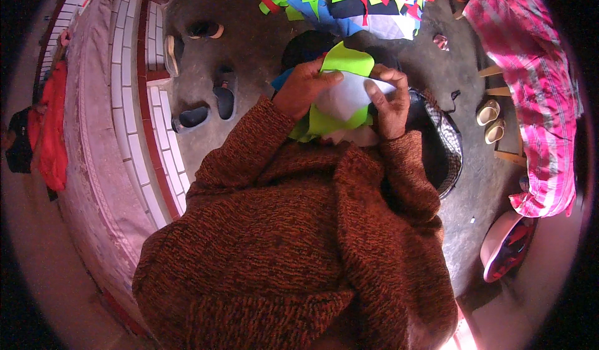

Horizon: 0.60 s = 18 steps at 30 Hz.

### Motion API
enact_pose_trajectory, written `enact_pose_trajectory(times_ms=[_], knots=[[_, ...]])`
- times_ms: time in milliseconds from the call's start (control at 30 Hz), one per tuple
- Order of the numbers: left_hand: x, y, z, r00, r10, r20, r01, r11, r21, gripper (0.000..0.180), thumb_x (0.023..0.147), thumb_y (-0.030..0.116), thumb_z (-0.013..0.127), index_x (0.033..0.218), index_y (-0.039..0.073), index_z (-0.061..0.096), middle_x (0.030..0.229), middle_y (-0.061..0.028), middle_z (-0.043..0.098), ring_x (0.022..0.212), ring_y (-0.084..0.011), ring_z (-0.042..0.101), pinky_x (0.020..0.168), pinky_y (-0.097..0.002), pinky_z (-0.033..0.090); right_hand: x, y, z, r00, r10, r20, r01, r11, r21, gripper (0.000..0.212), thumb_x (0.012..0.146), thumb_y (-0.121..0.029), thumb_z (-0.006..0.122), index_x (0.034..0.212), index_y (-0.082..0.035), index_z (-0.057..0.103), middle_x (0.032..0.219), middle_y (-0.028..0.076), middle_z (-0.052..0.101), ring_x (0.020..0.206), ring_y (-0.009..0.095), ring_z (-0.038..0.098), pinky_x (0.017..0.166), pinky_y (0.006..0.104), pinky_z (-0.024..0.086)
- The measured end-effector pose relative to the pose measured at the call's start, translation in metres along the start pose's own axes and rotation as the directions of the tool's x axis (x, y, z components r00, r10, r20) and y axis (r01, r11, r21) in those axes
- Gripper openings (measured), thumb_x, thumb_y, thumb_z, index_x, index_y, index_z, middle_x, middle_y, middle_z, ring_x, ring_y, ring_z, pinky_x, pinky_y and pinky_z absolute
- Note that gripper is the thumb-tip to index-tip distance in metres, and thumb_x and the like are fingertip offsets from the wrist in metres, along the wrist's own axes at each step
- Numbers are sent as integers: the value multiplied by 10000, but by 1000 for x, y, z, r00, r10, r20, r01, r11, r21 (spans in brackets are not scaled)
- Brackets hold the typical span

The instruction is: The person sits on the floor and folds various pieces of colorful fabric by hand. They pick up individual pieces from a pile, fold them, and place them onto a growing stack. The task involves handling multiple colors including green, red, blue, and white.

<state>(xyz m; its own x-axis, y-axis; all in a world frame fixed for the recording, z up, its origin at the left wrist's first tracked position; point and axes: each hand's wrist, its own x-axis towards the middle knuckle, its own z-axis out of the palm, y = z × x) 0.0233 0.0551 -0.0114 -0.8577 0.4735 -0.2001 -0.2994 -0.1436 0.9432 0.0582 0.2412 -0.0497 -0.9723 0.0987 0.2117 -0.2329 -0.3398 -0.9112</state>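
Slippers (226,103) well left of white cloth (345,99); lime cloth (348,58) pokes past its edges. Left hand (306,88), right hand (393,103): grip pinched on it.

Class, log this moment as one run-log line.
left hand: holding white fabric piece | right hand: holding its other side | lime-green fabric: beneath white piece

Plaid cloth (540,94): pink. Wooden bars (499,92): project from its left edge. Cream shoes (488,113): left of it, near. Basin (492,244): just below it. Grey slippers (194,118): left of it, well apart. Red cloth (52,131): farthest left of it.
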Motion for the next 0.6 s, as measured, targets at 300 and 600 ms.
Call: enact_pose_trajectory(times_ms=[300, 600], knots=[[-3, 0, 3, 993, 60, 101, -55, 997, -49, 392, 848, 100, 565, 1229, 33, 503, 1126, -51, 586, 1014, -153, 551, 897, -310, 440, -3, -3, -2, 946, 254, 200, -233, 965, -122, 447, 765, -18, 698, 1182, -44, 537, 1125, 56, 589, 1041, 162, 536, 928, 303, 408], [-4, 16, -9, 996, -7, -83, 8, 1000, 8, 363, 870, 144, 549, 1212, 29, 508, 1114, -92, 593, 1012, -192, 565, 911, -301, 429, -3, -1, -6, 955, 295, -6, -288, 935, 207, 324, 870, -54, 580, 1190, -63, 528, 1099, 28, 587, 953, 128, 551, 834, 275, 452]])
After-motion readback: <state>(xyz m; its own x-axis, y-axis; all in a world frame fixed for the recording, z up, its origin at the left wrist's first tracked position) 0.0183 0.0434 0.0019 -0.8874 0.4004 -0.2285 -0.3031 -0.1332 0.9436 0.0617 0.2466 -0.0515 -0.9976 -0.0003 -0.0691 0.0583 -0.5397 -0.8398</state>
